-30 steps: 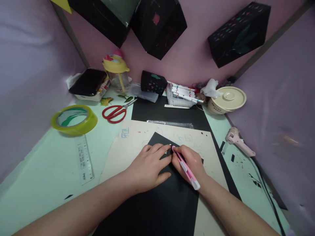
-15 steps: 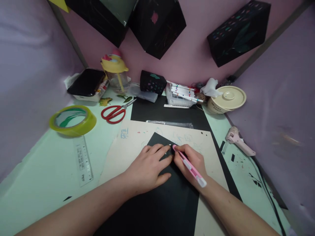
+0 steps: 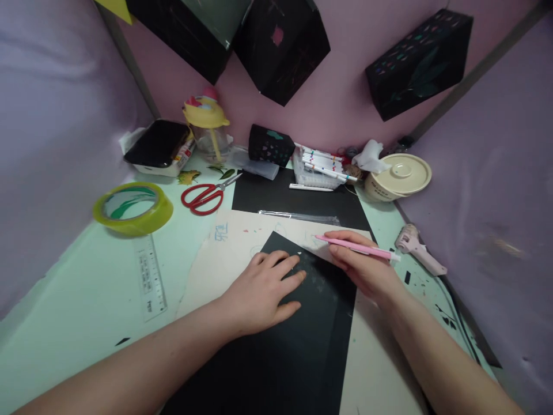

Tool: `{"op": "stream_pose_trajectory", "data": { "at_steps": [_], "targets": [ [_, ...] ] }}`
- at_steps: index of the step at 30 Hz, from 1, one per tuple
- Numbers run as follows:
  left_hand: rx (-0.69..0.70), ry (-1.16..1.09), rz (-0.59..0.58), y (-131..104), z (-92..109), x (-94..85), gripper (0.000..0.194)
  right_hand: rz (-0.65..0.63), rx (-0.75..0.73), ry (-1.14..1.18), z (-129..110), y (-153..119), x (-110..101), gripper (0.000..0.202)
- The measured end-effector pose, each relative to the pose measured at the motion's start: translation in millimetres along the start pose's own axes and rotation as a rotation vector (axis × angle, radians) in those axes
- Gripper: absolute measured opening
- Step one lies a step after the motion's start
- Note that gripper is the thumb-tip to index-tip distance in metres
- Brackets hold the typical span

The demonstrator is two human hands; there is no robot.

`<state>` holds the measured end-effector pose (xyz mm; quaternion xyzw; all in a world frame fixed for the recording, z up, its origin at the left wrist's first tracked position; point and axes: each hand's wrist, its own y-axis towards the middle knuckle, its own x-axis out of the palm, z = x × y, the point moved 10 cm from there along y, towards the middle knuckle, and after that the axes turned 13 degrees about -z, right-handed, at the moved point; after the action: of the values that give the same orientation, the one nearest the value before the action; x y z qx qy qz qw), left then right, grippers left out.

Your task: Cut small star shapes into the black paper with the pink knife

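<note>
My left hand [image 3: 263, 297] lies with spread fingers on a sheet of black paper [image 3: 311, 323], near its upper corner. A tiny white spot shows on the paper beside the fingertips. Between the fingers of my right hand [image 3: 367, 265] is a slim pink craft knife [image 3: 356, 246], held nearly level with its tip pointing left. The tip is over the pale paper [image 3: 233, 248] just beyond the black sheet's upper right edge; whether it touches cannot be seen. Blue pencil-like marks show on the pale paper.
Left are red-handled scissors [image 3: 203, 199], yellow tape [image 3: 159, 216] and a clear ruler [image 3: 151, 279]. Behind stand a yellow-lidded cup [image 3: 207, 118], a tray of white pens [image 3: 319, 164] and a cream lidded bowl [image 3: 415, 173]. A glue gun [image 3: 417, 248] with its cord lies right.
My right hand has lifted away from the left fingertips and moved right and up, turning the craft knife nearly level. My left hand stays on the black paper.
</note>
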<state>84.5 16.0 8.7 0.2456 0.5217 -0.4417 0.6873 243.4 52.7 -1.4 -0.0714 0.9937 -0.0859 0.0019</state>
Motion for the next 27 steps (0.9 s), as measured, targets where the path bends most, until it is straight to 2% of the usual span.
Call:
{"op": "stream_pose_trajectory", "data": {
  "at_steps": [2, 4, 7, 10, 17, 27],
  "targets": [
    [0.0, -0.003, 0.002, -0.3, -0.1, 0.0, 0.043, -0.075, 0.027, 0.033, -0.6, 10.9, 4.9, 0.019],
    [-0.001, -0.008, 0.004, -0.5, -0.5, 0.1, 0.043, -0.093, 0.037, -0.004, -1.1, 21.4, 7.2, 0.013],
    [0.001, -0.015, 0.006, -0.5, -1.2, 0.0, 0.043, -0.083, 0.012, -0.214, -5.1, 32.1, 8.8, 0.011],
    [0.002, -0.017, 0.003, -0.1, -1.9, 0.2, 0.043, -0.142, 0.011, -0.375, -4.3, 35.0, 15.0, 0.005],
    [0.012, -0.024, 0.0, 1.1, -1.0, 0.8, 0.043, -0.243, 0.01, -0.408, -2.4, 33.0, 24.5, 0.004],
    [0.007, -0.028, -0.008, 1.3, -2.8, 2.4, 0.043, -0.262, 0.01, -0.425, -2.6, 33.1, 30.1, 0.005]
  ]
}}
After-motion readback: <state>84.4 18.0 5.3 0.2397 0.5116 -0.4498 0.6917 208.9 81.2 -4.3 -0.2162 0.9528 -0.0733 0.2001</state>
